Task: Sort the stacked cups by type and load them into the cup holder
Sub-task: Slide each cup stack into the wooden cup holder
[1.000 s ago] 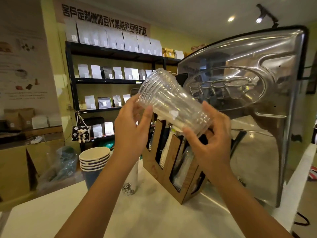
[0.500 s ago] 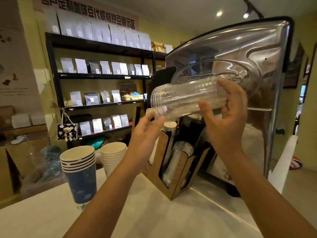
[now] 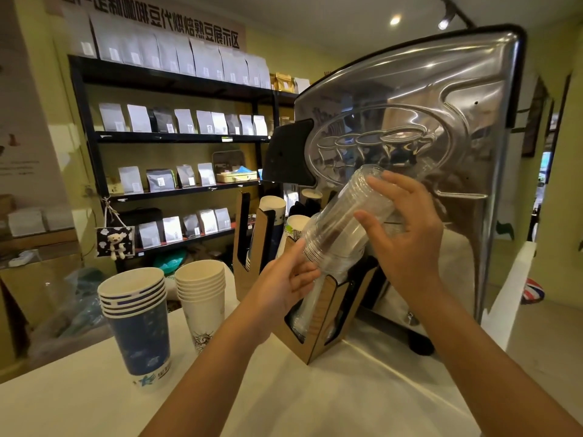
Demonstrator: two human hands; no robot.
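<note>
A stack of clear plastic cups is tilted rim-down over the nearest slot of the wooden cup holder, touching clear cups that sit in that slot. My right hand grips the stack's upper part. My left hand rests its fingertips against the rims at the stack's lower end. On the counter stand a stack of blue paper cups and a stack of white paper cups. Paper cups stick out of the holder's farther slots.
A large chrome espresso machine rises right behind the holder. Black shelving with coffee bags fills the back wall. The white counter runs toward me, and its right edge drops off near a white ledge.
The clear stack swung from level at chest height down to a rim-down tilt over the holder's near slot. My left hand shifted from under the rim to the side of the rims.
</note>
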